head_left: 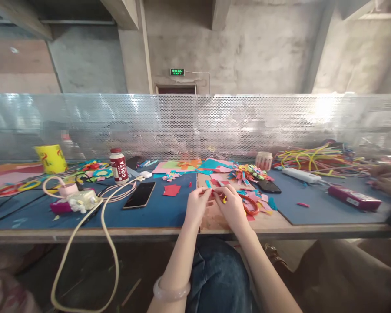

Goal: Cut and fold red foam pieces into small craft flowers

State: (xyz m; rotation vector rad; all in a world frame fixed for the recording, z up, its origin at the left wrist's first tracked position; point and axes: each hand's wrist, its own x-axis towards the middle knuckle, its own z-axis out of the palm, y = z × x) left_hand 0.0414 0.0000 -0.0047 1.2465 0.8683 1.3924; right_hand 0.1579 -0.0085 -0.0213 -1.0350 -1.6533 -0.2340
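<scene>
My left hand [197,203] and my right hand [232,204] meet at the table's edge, fingertips pinched together. Between them shows a small red piece [212,192] that looks like paper, mostly hidden by the fingers. Just beyond the fingertips are a blue paper strip [208,184] and pink paper. Beside my right hand lie an orange-red ring [252,208] and scattered colored paper scraps [263,203]. Folded paper flowers [247,171] are heaped behind it. A red paper square [171,190] rests to the left of my left hand.
On the left are a phone [139,194], a red-capped bottle [118,166], a yellow tape roll [51,159] and a looped cable [115,256]. To the right lie another phone [270,186], a purple box [354,198] and another person's hand [386,180]. A perforated metal screen [247,126] stands behind.
</scene>
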